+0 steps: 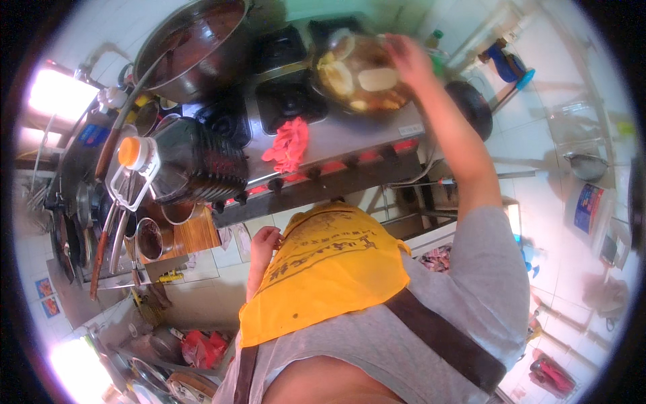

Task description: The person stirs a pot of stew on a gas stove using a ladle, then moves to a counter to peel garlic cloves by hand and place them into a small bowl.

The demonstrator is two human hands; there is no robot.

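Note:
My right hand (408, 60) reaches over the right rim of a wide round pan (319, 86) at the stove's back right. Brown liquid and several pale, slab-like pieces of food (378, 79) fill the pan. The fingers there are smeared, so whether they hold anything is unclear. Down by my yellow apron (330, 269), my left hand (267, 239) has its fingers curled in, with nothing visible in them. A crumpled pink cloth or glove (289, 145) lies on the stove's front edge, between my two hands.
A large dark pot (195, 81) of reddish-brown liquid stands at the back left. Before it is a big bottle of dark liquid (202, 158) with an orange cap. Long-handled ladles (104, 252) and metal containers (149, 239) crowd the left. A black pan (470, 111) is beyond my right forearm.

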